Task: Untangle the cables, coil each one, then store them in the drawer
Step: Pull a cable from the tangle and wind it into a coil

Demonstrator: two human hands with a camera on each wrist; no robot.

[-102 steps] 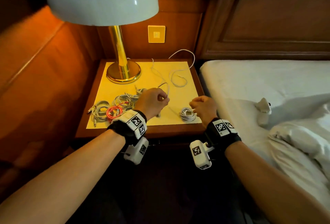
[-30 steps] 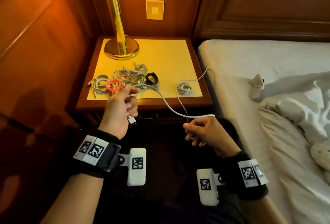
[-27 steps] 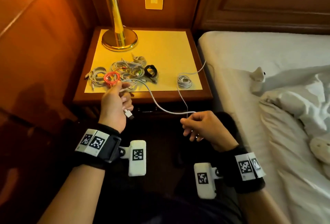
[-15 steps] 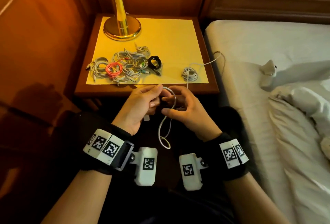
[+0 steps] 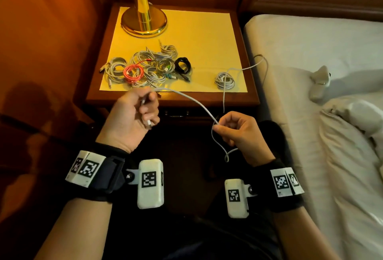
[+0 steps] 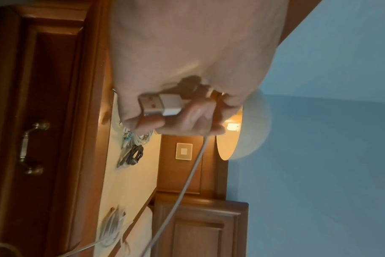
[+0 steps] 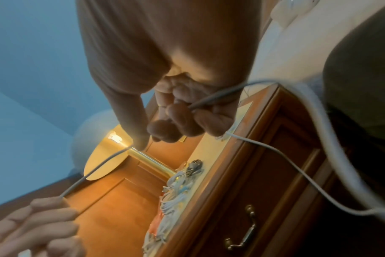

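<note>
Bed (image 5: 310,52) beside the nightstand (image 5: 172,98), whose closed drawer (image 7: 264,200) faces the person. Coiled cables (image 5: 145,67) lie on its top. Left hand (image 5: 128,123), fingers curled, grips the white cable (image 5: 196,102) near its USB plug (image 6: 160,105); right hand (image 5: 240,133) pinches the cable between thumb and forefinger, slack looping below.

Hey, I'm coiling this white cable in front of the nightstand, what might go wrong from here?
1. The white cable runs from the left hand through the right hand and back over the wooden nightstand edge beside the small coiled white cable; pulling may drag that coil off.
2. Its far end loops onto the white bed and could snag.
3. The tail loop hanging below the right hand may knot.
</note>
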